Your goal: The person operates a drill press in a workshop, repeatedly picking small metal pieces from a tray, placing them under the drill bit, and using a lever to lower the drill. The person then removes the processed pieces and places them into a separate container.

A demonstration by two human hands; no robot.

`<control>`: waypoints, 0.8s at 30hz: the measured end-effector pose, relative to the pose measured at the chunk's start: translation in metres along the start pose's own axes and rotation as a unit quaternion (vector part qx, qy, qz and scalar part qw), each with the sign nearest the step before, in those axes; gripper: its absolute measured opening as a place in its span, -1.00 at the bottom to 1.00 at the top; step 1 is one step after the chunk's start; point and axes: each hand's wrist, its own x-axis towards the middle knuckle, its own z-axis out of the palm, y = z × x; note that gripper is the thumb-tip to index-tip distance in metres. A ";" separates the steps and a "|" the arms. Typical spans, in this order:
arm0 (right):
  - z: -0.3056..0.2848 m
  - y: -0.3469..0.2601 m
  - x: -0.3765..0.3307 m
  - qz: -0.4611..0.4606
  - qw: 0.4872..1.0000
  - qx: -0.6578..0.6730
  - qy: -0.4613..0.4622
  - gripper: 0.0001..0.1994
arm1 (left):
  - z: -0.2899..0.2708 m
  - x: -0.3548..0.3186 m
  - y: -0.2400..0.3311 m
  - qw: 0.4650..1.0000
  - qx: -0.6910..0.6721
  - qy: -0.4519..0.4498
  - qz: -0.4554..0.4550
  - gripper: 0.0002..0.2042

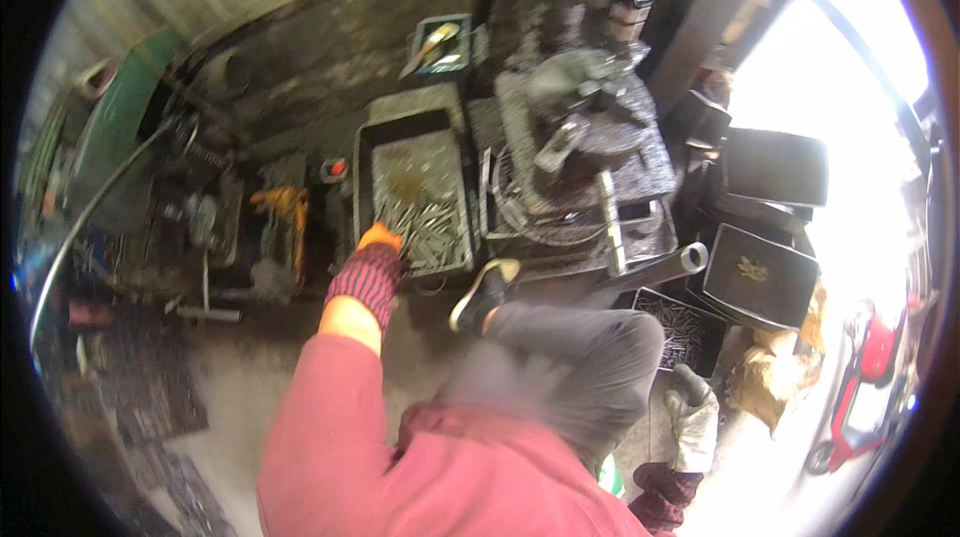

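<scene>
My left hand [380, 239], in an orange glove with a striped dark cuff, reaches over the near left corner of a metal tray [462, 177]. Loose metal pins [428, 232] lie in the tray beside its fingertips. The fingers look bunched and small, so their grip cannot be made out. Low on the right, beside my bent knee, hangs my right hand [692, 417] in a grey-white glove. Its fingers are loosely bent and apart, with nothing visible in them. Just beyond it stands a dark bin [712, 355] holding many thin metal pieces [675, 329].
A greasy machine with a round chuck [590, 87] stands ahead, a metal pipe [655, 269] sticking out below it. Dark bins [775, 167] are stacked at the right. A small tray with a brush [435, 45] lies at the back. My shoe [485, 292] is near the tray.
</scene>
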 end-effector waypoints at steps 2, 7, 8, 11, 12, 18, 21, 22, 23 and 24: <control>-0.002 -0.002 0.002 0.008 0.998 0.053 -0.019 -0.50 | 0.012 0.010 -0.004 0.999 0.009 -0.024 -0.022 -0.56; 0.000 -0.003 0.008 0.001 0.995 0.096 0.001 -0.48 | 0.035 0.024 -0.017 0.997 -0.037 -0.026 -0.056 -0.61; 0.001 -0.003 0.011 0.008 0.991 0.132 -0.004 -0.47 | 0.035 0.023 -0.015 0.997 -0.061 -0.019 -0.052 -0.61; 0.007 -0.003 0.021 -0.001 0.995 0.099 -0.013 -0.48 | 0.022 0.007 0.011 0.974 -0.216 0.069 -0.002 -0.64; 0.009 -0.003 0.025 0.018 0.993 0.114 -0.028 -0.49 | 0.011 -0.001 0.029 0.945 -0.308 0.101 0.048 -0.64; 0.013 -0.014 0.036 -0.033 0.996 0.071 -0.051 -0.49 | -0.120 -0.061 0.200 0.695 -0.617 -0.055 0.365 -0.86; 0.002 -0.018 0.020 -0.012 0.992 0.118 -0.034 -0.51 | -0.182 -0.090 0.286 0.677 -0.620 -0.123 0.377 -0.84; 0.000 -0.016 0.015 -0.027 0.991 0.126 -0.021 -0.52 | -0.191 -0.095 0.311 0.697 -0.602 -0.115 0.372 -0.84; -0.003 -0.015 0.007 -0.066 0.991 0.112 -0.003 -0.52 | -0.195 -0.100 0.334 0.700 -0.607 -0.116 0.357 -0.85; -0.005 -0.011 0.000 -0.022 0.989 0.149 -0.001 -0.52 | -0.196 -0.102 0.353 0.683 -0.618 -0.124 0.369 -0.85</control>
